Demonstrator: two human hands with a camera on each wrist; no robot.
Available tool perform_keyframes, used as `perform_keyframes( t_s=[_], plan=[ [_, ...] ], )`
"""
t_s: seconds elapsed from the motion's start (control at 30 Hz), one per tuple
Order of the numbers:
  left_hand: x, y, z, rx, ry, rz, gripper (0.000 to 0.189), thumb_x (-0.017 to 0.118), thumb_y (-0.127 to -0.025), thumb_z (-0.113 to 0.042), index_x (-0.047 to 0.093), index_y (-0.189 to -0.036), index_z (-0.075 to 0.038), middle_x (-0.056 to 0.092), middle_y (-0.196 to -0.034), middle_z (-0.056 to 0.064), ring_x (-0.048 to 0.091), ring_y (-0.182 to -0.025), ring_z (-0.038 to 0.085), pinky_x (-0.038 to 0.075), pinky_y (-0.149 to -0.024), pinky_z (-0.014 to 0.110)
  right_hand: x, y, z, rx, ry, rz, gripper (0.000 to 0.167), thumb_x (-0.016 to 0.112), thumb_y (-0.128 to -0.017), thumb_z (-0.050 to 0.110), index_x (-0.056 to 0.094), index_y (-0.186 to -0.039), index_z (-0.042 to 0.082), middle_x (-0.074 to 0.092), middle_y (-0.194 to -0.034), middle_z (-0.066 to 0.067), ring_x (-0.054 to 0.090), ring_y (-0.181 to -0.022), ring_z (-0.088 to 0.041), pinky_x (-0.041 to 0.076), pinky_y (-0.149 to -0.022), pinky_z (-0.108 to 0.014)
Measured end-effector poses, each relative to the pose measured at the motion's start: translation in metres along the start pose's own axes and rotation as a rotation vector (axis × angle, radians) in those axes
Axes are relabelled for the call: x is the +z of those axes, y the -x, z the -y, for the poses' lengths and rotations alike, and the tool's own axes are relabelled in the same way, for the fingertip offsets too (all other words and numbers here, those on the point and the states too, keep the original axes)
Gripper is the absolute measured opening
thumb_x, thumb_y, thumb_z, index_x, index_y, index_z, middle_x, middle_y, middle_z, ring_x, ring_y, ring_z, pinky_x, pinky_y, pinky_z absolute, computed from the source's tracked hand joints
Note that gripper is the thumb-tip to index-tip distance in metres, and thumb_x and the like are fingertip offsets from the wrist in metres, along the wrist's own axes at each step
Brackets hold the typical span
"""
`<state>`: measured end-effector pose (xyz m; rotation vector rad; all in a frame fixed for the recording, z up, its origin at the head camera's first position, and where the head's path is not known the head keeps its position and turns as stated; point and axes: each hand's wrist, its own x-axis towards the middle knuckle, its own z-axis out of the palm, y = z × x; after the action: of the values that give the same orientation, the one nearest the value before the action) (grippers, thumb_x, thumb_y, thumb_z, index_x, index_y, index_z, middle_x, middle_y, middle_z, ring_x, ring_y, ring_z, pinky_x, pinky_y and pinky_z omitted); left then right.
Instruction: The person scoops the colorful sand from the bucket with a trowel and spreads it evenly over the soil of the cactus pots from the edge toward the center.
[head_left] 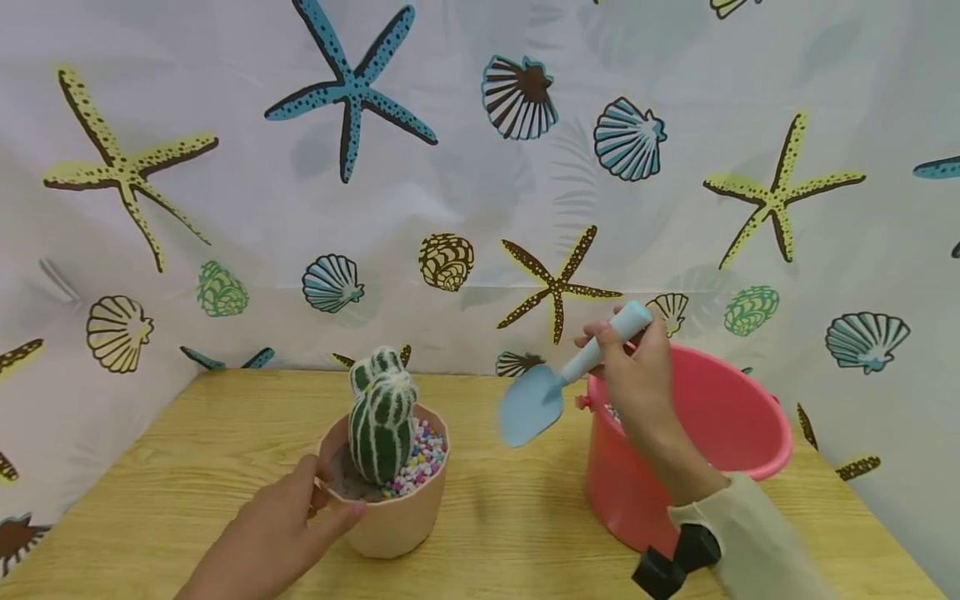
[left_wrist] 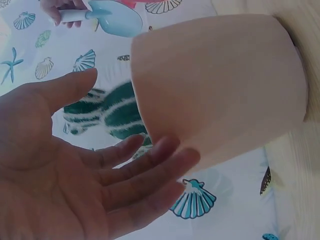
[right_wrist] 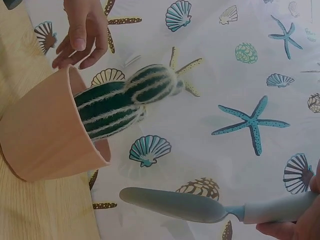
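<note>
A toy cactus [head_left: 381, 429], green with white fuzzy stripes, stands in a peach flowerpot [head_left: 397, 529]. Colourful pebbles [head_left: 422, 457] cover the right part of the pot's surface, while bare grey shows at the left. My left hand [head_left: 273, 521] is at the pot's near left rim, its fingers loosely extended; whether they touch the rim I cannot tell. In my right hand [head_left: 637, 379] is a light blue trowel [head_left: 532, 404], gripped by its handle. Its blade hangs in the air between the pot and a pink bucket [head_left: 618, 492], tilted down to the left.
The bucket stands at the right of the wooden table [head_left: 202, 467], below my right forearm; a few pebbles [head_left: 613, 412] show inside it. A white curtain [head_left: 465, 183] printed with starfish and shells hangs behind the table and along both sides.
</note>
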<state>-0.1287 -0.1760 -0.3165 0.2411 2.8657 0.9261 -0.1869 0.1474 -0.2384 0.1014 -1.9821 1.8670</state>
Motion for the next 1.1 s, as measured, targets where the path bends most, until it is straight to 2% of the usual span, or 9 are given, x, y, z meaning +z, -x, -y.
perform_keyframes(
  t_s=[0.1,0.23,0.33,0.53,0.6,0.7,0.77,0.9,1.1],
  plan=[
    [0.005,0.001,-0.006,0.040,0.065,0.030,0.075,0.058,-0.092,-0.047,0.024,-0.142,-0.002,0.068,-0.102,0.004,0.066,-0.084,0.015,0.053,-0.069,0.035,-0.005,-0.001,0.001,-0.010,-0.006,-0.006,0.027,0.045,-0.100,0.009,0.034,-0.124,0.001,0.057,-0.106,-0.013,0.065,-0.086,-0.008,0.057,-0.081,-0.036],
    [0.012,0.000,-0.016,0.010,0.085,0.040,0.067,0.059,-0.091,-0.046,0.031,-0.135,-0.004,0.070,-0.106,0.008,0.069,-0.088,0.019,0.054,-0.070,0.038,-0.013,-0.002,0.001,-0.018,-0.008,-0.003,0.025,0.044,-0.101,0.011,0.033,-0.121,0.002,0.056,-0.105,-0.011,0.065,-0.088,-0.009,0.058,-0.076,-0.031],
    [0.018,-0.001,-0.023,-0.020,0.079,0.040,0.059,0.060,-0.090,-0.047,0.042,-0.124,-0.002,0.072,-0.101,0.010,0.069,-0.090,0.023,0.054,-0.074,0.041,-0.020,-0.003,0.002,-0.022,-0.011,-0.009,0.023,0.044,-0.101,0.012,0.033,-0.119,0.002,0.055,-0.105,-0.010,0.065,-0.089,-0.009,0.058,-0.077,-0.032],
    [0.029,-0.004,-0.037,-0.026,0.088,0.044,0.056,0.065,-0.087,-0.045,0.047,-0.124,-0.007,0.071,-0.098,0.006,0.068,-0.090,0.019,0.055,-0.075,0.040,-0.032,-0.004,0.005,-0.037,-0.012,-0.035,0.018,0.044,-0.101,0.016,0.036,-0.114,0.005,0.056,-0.101,-0.006,0.065,-0.089,-0.009,0.057,-0.077,-0.032],
    [0.032,-0.004,-0.041,0.000,0.091,0.036,0.055,0.065,-0.088,-0.044,0.048,-0.125,-0.007,0.071,-0.098,0.007,0.069,-0.090,0.020,0.055,-0.075,0.041,-0.035,-0.004,0.005,-0.043,-0.021,-0.037,0.016,0.044,-0.101,0.017,0.037,-0.113,0.008,0.056,-0.100,-0.005,0.065,-0.089,-0.010,0.057,-0.077,-0.031],
    [0.037,-0.006,-0.047,0.045,0.111,0.034,0.056,0.064,-0.088,-0.044,0.048,-0.127,-0.007,0.071,-0.099,0.010,0.069,-0.090,0.023,0.055,-0.075,0.042,-0.041,-0.005,0.007,-0.060,-0.028,-0.040,0.014,0.044,-0.101,0.018,0.038,-0.111,0.011,0.057,-0.099,-0.003,0.066,-0.090,-0.011,0.057,-0.076,-0.028],
    [0.040,-0.008,-0.052,0.057,0.131,0.056,0.060,0.063,-0.089,-0.045,0.046,-0.131,-0.007,0.070,-0.104,0.013,0.068,-0.093,0.027,0.054,-0.078,0.046,-0.046,-0.006,0.008,-0.079,-0.026,-0.048,0.011,0.044,-0.102,0.019,0.039,-0.109,0.013,0.059,-0.098,-0.003,0.066,-0.090,-0.013,0.057,-0.075,-0.026],
    [0.046,-0.012,-0.059,0.038,0.138,0.100,0.066,0.063,-0.088,-0.049,0.042,-0.136,-0.009,0.068,-0.112,0.015,0.065,-0.103,0.033,0.051,-0.085,0.052,-0.055,-0.009,0.011,-0.103,-0.019,-0.073,0.010,0.044,-0.102,0.019,0.039,-0.109,0.014,0.061,-0.097,-0.002,0.066,-0.091,-0.015,0.057,-0.074,-0.024],
    [0.055,-0.017,-0.066,0.041,0.118,0.116,0.069,0.062,-0.088,-0.050,0.039,-0.139,-0.011,0.063,-0.123,0.015,0.061,-0.111,0.035,0.048,-0.090,0.055,-0.065,-0.010,0.014,-0.111,-0.024,-0.103,0.012,0.044,-0.102,0.019,0.038,-0.111,0.014,0.060,-0.097,-0.001,0.066,-0.090,-0.013,0.056,-0.073,-0.024]
  ],
)
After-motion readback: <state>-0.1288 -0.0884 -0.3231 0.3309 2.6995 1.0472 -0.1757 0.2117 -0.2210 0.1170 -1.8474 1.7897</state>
